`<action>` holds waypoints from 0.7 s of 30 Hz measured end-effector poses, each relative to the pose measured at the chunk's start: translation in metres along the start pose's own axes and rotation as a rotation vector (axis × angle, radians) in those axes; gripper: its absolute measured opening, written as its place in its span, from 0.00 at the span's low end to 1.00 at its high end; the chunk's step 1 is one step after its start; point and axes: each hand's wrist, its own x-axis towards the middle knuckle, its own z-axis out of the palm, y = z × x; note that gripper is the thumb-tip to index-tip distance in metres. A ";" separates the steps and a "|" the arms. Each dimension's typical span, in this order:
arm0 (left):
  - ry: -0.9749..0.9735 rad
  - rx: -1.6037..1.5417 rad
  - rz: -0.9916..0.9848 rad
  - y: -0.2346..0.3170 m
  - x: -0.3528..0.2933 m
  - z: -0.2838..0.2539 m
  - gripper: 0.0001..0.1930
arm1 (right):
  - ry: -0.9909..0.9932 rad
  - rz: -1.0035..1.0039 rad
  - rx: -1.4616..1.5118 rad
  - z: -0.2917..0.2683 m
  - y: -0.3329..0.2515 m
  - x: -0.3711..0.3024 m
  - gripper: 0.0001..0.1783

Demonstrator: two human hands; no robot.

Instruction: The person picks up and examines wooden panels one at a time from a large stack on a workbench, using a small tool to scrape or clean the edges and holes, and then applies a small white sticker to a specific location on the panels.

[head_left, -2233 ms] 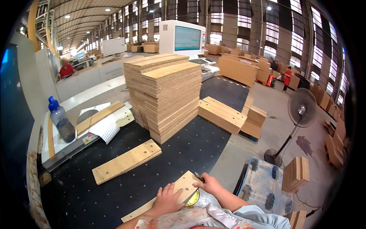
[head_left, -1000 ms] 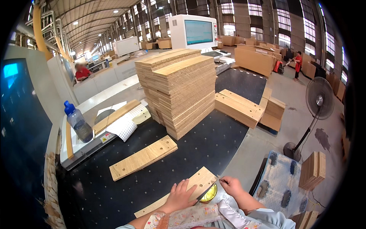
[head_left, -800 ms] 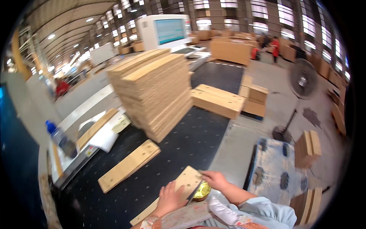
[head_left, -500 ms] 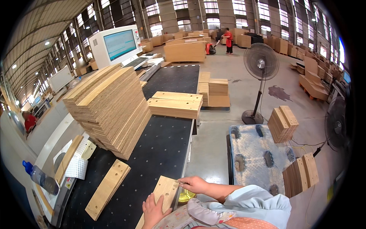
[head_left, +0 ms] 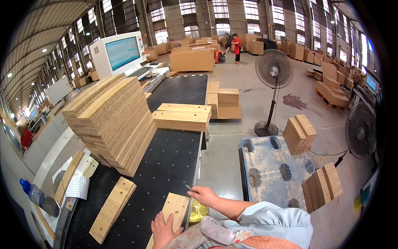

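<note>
A pale wood board [head_left: 176,206] with drilled holes lies on the black table at its near right edge. My left hand [head_left: 163,230] rests on it with fingers spread. Just beyond the board's far right corner, my right hand [head_left: 203,196] is closed on a small thin pointed piece [head_left: 188,187], too small to name, whose tip points to the far left. Further left on the table lie drilled boards [head_left: 112,210], stacked one on another. A tall stack of boards [head_left: 114,120] stands beyond them.
Another low stack of drilled boards [head_left: 181,117] lies across the table [head_left: 172,155]. At the left are a water bottle [head_left: 41,200] and a checked sheet [head_left: 77,186]. To the right stand a worn blue pallet [head_left: 269,174] bearing boards and a fan [head_left: 274,70]. A yellow round object [head_left: 199,211] sits below the table edge.
My right hand has come off the board's far corner, and the thin piece in it now shows over the black table. My left hand stays on the board. The whole view has shifted slightly.
</note>
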 end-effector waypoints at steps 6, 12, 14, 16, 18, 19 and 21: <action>0.008 0.017 0.024 0.000 0.001 0.001 0.37 | -0.089 -0.047 0.037 0.010 0.004 -0.014 0.19; 0.033 -0.002 0.030 -0.003 0.001 0.005 0.37 | -0.109 -0.007 0.118 0.005 0.013 -0.025 0.19; 0.037 0.016 0.025 -0.003 0.000 0.004 0.37 | -0.113 0.020 0.077 0.003 0.020 -0.025 0.19; 0.039 0.019 0.026 -0.002 0.001 0.005 0.37 | -0.075 0.014 0.088 0.001 0.026 -0.023 0.19; 0.044 0.018 0.026 -0.003 0.002 0.006 0.37 | 0.002 -0.036 0.158 0.004 0.026 -0.019 0.19; 0.045 0.018 0.025 -0.003 0.002 0.007 0.37 | -0.015 -0.047 0.129 0.007 0.023 -0.017 0.19; 0.053 0.018 0.018 -0.004 0.002 0.007 0.37 | -0.054 -0.074 0.070 0.012 0.017 -0.013 0.19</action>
